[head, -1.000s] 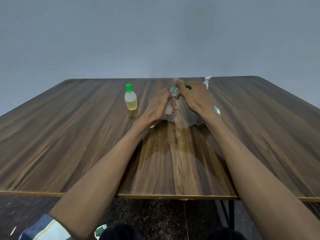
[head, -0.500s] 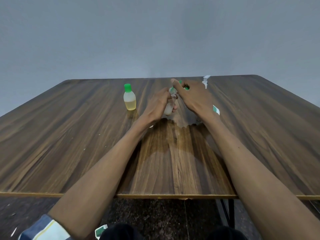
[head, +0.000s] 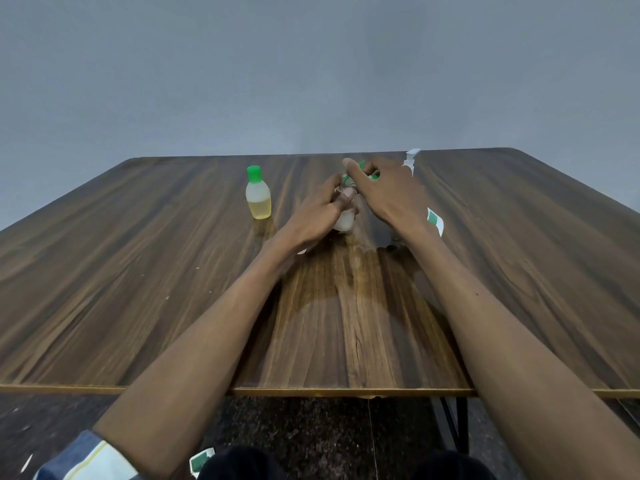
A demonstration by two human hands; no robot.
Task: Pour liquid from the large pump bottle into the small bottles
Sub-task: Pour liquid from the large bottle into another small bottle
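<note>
The left hand [head: 320,211] was wrapped round a small clear bottle [head: 344,220] standing near the middle of the wooden bench [head: 138,289], fingers curled about its body. The right hand [head: 388,192] was directly beside it, thumb and fingers pinching a green cap [head: 367,169] at the bottle's neck; whether the cap was seated or lifted could not be made out.

Head view: a second small bottle [head: 258,197], green-capped and part-filled with yellow liquid, stood upright to the left, apart from both hands. The large pump bottle sat behind the right hand and wrist, almost wholly hidden; only its white pump head [head: 411,160] and a strip of green-and-white label [head: 435,220] were visible. A wet patch [head: 377,242] lay on the bench beneath the hands. Both forearms crossed the near edge of the bench. A blue-and-white sleeve [head: 86,459] was cut off at the lower left corner.
</note>
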